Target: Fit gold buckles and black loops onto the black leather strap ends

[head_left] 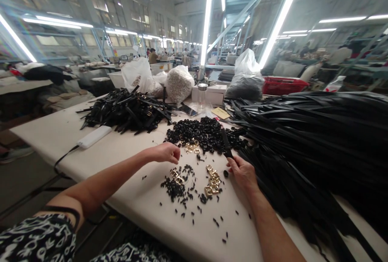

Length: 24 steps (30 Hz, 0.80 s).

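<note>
The narrow black strap [226,143] stands in the person's right hand [242,172], pinched near its lower end between thumb and fingers, its free end pointing up and away across the heap of small black loop pieces [209,132]. The hand rests just above the white tabletop [127,149], at the near edge of that heap.

The left hand [165,152] is curled, fingertips drawn together near the thumb, just beside a small scatter of gold-coloured metal buckles [191,147] at the heap's near edge (whether a buckle or loop is actually caught between the fingertips cannot be told; the piece would be too small to see).

Between the two hands, nearer the person: a second cluster of gold metal buckles [212,181] just left of the right hand, and a few more buckles mixed with loose black loops [177,183], with single loops strewn toward the table edge.

To the right, a large pile of long black straps [312,141] covers most of that side of the table, reaching to the right wrist. To the far left, a smaller pile of short black straps [130,110] with gold fittings showing among them. A white oblong power bank [93,136] with a black cable lies near the left edge.

Behind: a dark phone [188,110], a clear jar [202,94], a white box [214,92], filled plastic bags [178,82], a red crate [283,85].
</note>
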Tool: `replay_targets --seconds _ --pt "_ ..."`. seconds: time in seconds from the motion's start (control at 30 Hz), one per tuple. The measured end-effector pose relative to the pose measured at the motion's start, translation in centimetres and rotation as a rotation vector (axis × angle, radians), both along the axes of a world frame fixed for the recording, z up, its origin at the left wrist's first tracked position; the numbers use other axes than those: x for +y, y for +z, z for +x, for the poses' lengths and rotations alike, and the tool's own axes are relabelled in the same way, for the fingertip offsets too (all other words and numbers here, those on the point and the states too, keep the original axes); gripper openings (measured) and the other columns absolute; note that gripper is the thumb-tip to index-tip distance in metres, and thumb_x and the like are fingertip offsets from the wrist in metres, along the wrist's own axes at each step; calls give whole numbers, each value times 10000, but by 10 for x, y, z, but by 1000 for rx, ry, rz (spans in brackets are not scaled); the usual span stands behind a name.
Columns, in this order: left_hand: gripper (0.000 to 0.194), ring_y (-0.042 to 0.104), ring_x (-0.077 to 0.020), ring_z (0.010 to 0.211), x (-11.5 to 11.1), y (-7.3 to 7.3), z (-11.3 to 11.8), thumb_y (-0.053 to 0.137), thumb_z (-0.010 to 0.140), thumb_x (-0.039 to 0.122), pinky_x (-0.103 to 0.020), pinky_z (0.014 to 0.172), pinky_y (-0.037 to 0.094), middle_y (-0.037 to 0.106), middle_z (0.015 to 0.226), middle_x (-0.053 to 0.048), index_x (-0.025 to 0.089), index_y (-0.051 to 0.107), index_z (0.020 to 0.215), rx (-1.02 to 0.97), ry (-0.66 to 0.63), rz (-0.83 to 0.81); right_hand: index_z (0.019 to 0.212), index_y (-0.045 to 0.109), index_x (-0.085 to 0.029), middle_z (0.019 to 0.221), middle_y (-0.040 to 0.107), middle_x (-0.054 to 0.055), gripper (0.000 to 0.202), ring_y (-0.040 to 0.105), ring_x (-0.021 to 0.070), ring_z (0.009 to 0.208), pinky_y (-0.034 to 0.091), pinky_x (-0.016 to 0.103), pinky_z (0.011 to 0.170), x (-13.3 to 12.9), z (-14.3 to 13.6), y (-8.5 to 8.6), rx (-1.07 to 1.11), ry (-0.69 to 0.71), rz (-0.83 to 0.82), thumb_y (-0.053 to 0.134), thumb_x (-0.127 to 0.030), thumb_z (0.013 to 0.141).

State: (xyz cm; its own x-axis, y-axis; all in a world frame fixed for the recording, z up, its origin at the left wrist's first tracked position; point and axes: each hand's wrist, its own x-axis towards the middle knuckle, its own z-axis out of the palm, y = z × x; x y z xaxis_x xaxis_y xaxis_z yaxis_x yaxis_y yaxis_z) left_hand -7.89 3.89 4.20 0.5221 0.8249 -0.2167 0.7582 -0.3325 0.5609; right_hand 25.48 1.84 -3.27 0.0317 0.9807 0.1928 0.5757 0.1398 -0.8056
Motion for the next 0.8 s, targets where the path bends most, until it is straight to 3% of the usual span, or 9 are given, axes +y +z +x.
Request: replay_targets --seconds 0.2,0.37,0.8 --pt "217 524 -138 719 -31 -7 2 786 640 272 -210 573 340 604 799 14 199 654 797 128 -147 34 774 626 -196 676 687 40 401 635 189 544 449 269 548 -1 0 1 -15 -4 10 466 -557 847" --pt "237 519 -141 712 -32 -17 2 801 614 244 -210 554 329 587 799 10 193 645 785 109 -99 25 847 634 -194 703 694 47 415 643 206 569 471 286 565 2 2 -3 5 2 4 464 -573 850" --pt "196 531 -136 699 -36 -22 -2 779 626 248 -210 553 339 603 752 21 188 627 734 83 -15 -18 867 648 -192 707 700 45 430 652 209 569 479 291 564 3 4 -5 3 11 -13 473 -584 832"
